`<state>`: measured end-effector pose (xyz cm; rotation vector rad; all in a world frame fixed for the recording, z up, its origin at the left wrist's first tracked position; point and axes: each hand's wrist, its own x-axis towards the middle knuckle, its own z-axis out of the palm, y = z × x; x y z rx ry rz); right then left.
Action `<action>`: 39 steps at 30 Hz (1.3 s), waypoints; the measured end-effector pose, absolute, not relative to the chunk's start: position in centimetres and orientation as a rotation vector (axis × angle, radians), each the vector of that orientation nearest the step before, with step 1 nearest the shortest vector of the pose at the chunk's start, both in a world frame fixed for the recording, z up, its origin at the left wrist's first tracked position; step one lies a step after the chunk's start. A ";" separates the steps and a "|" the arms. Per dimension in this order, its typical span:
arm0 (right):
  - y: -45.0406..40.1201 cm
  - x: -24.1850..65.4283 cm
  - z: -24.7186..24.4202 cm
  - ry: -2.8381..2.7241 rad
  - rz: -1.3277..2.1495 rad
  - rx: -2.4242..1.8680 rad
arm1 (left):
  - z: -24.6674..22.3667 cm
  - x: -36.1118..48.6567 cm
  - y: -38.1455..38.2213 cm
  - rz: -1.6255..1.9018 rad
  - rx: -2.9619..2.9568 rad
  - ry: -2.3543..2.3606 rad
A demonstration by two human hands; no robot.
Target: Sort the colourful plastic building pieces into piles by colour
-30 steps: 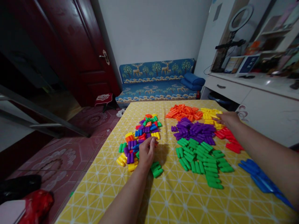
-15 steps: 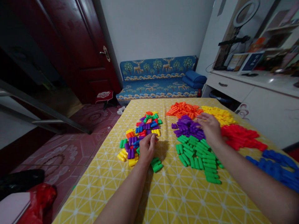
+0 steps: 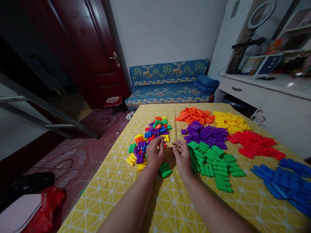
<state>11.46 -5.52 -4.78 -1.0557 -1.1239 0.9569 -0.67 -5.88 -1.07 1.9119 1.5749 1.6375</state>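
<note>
My left hand (image 3: 155,152) is at the right edge of a mixed-colour heap of plastic pieces (image 3: 141,146), fingers bent together; what they hold, if anything, is too small to tell. Close to it on the right, my right hand (image 3: 181,157) has its fingers curled, and their contents are hidden. The two hands do not touch. Beside my right hand lies a green pile (image 3: 216,161), with a purple pile (image 3: 206,134) behind it. A few green pieces (image 3: 165,170) lie below my left hand.
Orange (image 3: 194,115), yellow (image 3: 230,122), red (image 3: 259,144) and blue (image 3: 284,181) piles spread over the right of the patterned yellow tablecloth (image 3: 170,207). A blue sofa (image 3: 160,89) stands beyond the table, a white cabinet (image 3: 274,106) on the right.
My right hand has moved left from the purple pile to beside my left hand. My left hand has hardly moved. The view has shifted slightly.
</note>
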 end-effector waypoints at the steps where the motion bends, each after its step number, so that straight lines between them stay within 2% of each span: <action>1: -5.5 11.5 -4.7 -1.105 0.951 -1.059 | -0.9 -0.7 -5.5 1.567 1.982 1.610; 8: -5.7 11.4 -4.2 -1.075 1.018 -1.058 | -0.2 0.0 -2.7 0.747 2.402 1.866; 13: -5.6 11.5 -4.0 -1.032 1.054 -1.027 | -0.4 0.7 -0.9 0.583 2.430 2.016; 17: -5.7 11.4 -3.8 -1.006 1.066 -1.026 | -0.3 0.5 -0.4 0.697 2.380 1.952; 20: -5.6 11.4 -4.0 -1.001 1.017 -1.043 | 0.2 -0.3 -1.2 1.010 2.202 1.778; 23: -5.7 11.3 -3.9 -1.057 0.914 -1.049 | 0.7 -1.1 -2.8 1.288 1.774 1.499; 28: -6.4 11.3 -3.2 -1.327 0.754 -1.015 | 0.3 -1.1 -4.7 1.273 1.224 1.192; 34: -6.5 11.4 -3.1 -1.483 0.453 -0.965 | -1.0 -0.7 -4.9 1.391 1.383 1.322; 39: -6.3 11.3 -3.4 -1.460 0.479 -1.055 | -1.5 -0.5 -5.3 1.448 1.573 1.362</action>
